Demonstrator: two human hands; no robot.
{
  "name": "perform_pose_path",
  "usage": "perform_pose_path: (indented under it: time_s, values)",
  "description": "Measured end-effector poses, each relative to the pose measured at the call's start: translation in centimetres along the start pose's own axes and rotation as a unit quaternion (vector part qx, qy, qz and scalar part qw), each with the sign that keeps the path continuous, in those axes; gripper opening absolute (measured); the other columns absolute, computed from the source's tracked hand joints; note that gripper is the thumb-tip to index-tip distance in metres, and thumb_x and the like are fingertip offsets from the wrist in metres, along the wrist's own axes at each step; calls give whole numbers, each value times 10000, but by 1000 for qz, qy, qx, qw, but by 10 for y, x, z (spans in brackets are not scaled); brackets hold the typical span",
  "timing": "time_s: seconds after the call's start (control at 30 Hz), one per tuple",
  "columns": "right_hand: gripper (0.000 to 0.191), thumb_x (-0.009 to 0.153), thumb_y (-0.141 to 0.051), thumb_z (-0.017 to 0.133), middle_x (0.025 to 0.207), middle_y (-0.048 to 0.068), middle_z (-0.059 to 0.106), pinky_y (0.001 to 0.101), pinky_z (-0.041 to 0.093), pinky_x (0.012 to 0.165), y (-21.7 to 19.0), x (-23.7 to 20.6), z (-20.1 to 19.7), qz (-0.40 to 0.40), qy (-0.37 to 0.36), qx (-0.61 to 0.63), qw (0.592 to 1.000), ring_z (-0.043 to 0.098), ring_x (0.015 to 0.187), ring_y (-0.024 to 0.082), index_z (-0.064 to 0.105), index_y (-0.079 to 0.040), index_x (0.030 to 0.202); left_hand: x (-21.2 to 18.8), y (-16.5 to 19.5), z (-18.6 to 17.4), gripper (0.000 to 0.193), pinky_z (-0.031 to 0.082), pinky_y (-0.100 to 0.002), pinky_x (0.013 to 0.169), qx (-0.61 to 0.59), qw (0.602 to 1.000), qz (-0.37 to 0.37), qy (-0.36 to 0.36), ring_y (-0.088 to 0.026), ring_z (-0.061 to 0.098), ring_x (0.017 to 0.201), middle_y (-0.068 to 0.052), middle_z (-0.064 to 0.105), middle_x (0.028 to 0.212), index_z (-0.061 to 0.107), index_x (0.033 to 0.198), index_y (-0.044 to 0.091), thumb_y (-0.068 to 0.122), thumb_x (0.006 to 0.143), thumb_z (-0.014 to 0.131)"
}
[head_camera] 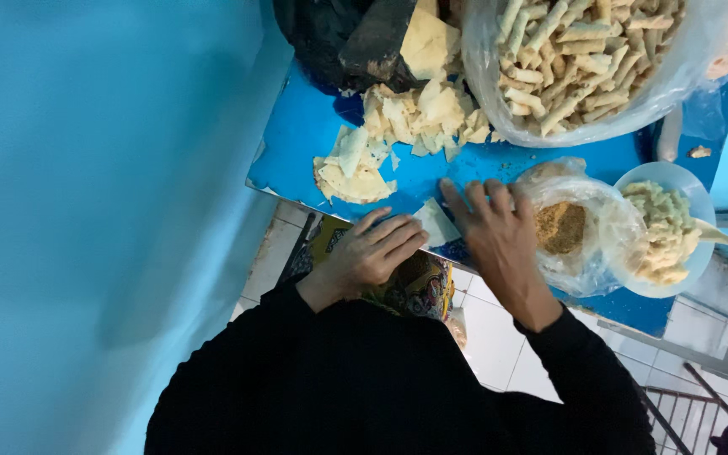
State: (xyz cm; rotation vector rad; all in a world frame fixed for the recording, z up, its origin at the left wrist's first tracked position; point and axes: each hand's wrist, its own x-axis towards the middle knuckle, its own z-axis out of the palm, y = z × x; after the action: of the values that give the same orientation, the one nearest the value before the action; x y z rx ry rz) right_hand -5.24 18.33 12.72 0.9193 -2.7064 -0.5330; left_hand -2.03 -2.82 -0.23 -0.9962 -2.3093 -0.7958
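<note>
At the near edge of the blue bench [297, 160], the left hand [371, 253] rests with fingers loosely curled, its tips on a pale wrapper sheet [436, 224], while the right hand [499, 236] lies flat and spread, pressing the sheet at its three o'clock side; neither grip closes around anything. Since the sheet sits at the bench lip, it could well slide off or tear, and the bagged brown crumbs [560, 227] at the right hand's three o'clock could be knocked.

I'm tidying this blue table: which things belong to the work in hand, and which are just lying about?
In hand:
left hand and right hand on a pale folded wrapper sheet
heap of pale wrapper pieces
white bowl of pale filling
clear bag of finished rolls

Lying about:
clear bag of brown crumbs
black plastic bag
</note>
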Motion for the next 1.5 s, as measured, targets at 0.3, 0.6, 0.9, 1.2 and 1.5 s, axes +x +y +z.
perform_pose_path:
  time_s: [0.3,0.6,0.9,1.2,1.5]
  values:
    - [640,932,-114,592,1180,44,574,440,398,1072,5,-12,-14,-24,-41,53,997,533,1149,246,519,-263,1550,3,-8,5,261,480,-435,1091,-52,998,18,33,-211,604,1272,-40,664,1319,713,1277,102,152,1026,665]
    - [619,1000,-245,540,1229,66,542,400,384,1098,-5,2,-4,-62,-35,-144,987,535,1165,230,461,-171,1609,0,-8,7,287,482,-423,1075,-45,998,14,34,-213,615,1274,-43,676,1319,722,1272,94,125,999,638]
    - [633,927,-128,581,1230,31,545,462,387,1081,6,-9,-13,-81,-53,-2,995,533,1170,235,486,-270,1537,-1,-7,9,265,476,-414,1070,-38,998,19,49,-205,612,1268,-40,675,1313,720,1277,98,140,1029,637]
    - [557,952,-152,637,1193,72,552,453,391,1102,4,-1,4,-50,-50,39,997,519,1220,250,576,-119,1505,-2,-7,11,256,487,-438,1079,-32,998,20,48,-210,617,1274,-42,686,1303,732,1260,98,132,1022,643]
    - [484,794,123,561,1296,100,665,448,426,1030,10,-49,-27,149,54,268,950,597,1223,301,703,-123,1186,3,-3,6,252,483,-457,1079,-40,998,16,46,-236,606,1272,-58,671,1314,708,1283,117,157,1043,640]
